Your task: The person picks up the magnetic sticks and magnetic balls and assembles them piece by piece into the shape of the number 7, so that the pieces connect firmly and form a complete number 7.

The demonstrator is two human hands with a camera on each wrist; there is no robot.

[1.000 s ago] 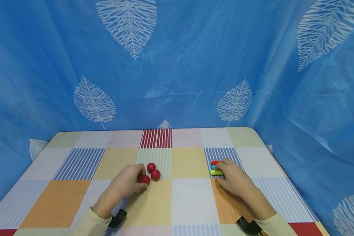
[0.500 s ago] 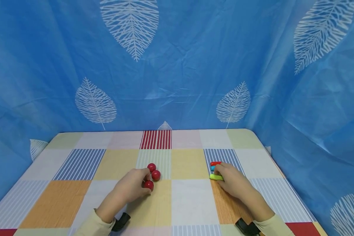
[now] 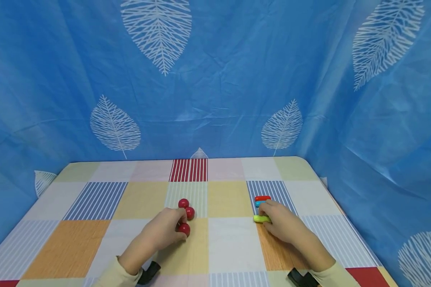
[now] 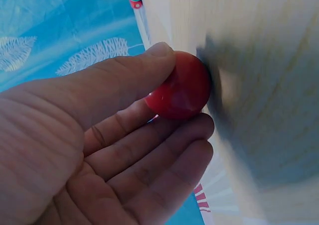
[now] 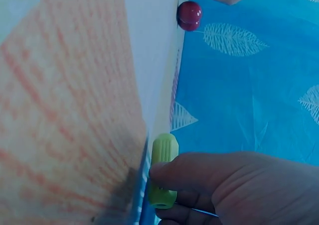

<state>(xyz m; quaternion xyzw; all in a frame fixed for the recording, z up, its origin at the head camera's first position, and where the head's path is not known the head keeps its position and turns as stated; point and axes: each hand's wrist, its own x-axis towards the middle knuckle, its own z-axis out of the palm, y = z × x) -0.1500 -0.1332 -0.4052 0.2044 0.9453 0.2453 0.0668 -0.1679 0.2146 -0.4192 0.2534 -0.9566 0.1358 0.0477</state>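
My left hand (image 3: 165, 230) pinches a glossy red ball (image 3: 184, 229) between thumb and fingers, low over the tablecloth. Just beyond it, two more red balls (image 3: 183, 203) sit side by side. On the right, my right hand (image 3: 283, 220) grips a short lime-green grooved stick (image 3: 261, 219) with rounded ends. The right wrist view shows the thumb across this green stick (image 5: 163, 150); its fingers are partly hidden behind. Farther back lie a red stick (image 3: 262, 198) and a blue stick (image 3: 259, 203), close together; the right hand partly covers the blue one.
A patchwork-patterned cloth (image 3: 233, 243) covers the table. Blue curtains (image 3: 215, 79) with white leaf prints rise behind the table and along its sides. Dark straps (image 3: 149, 273) sit at both wrists, below pale sleeves.
The left hand has brought its red ball nearer to me and slightly right, away from the other two. The right hand has drawn the green stick nearer, apart from the blue one.
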